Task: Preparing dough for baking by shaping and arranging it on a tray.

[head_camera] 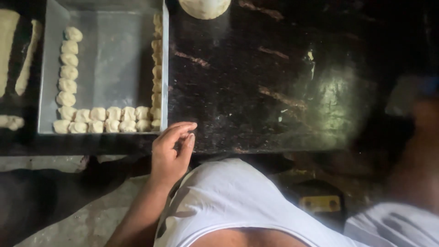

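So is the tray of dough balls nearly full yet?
Not yet. Dough balls line the left, near and right sides of the metal tray; its middle is bare. The left hand rests empty beside it. A dough lump and dough strips remain.

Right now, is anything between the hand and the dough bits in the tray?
Only the tray's near corner wall. The left hand sits at the counter edge, just outside it, with the dough bits right behind.

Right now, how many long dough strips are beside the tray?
2: a wide strip at the picture's left edge, and a thin strip between it and the tray. More may be hidden off-frame.
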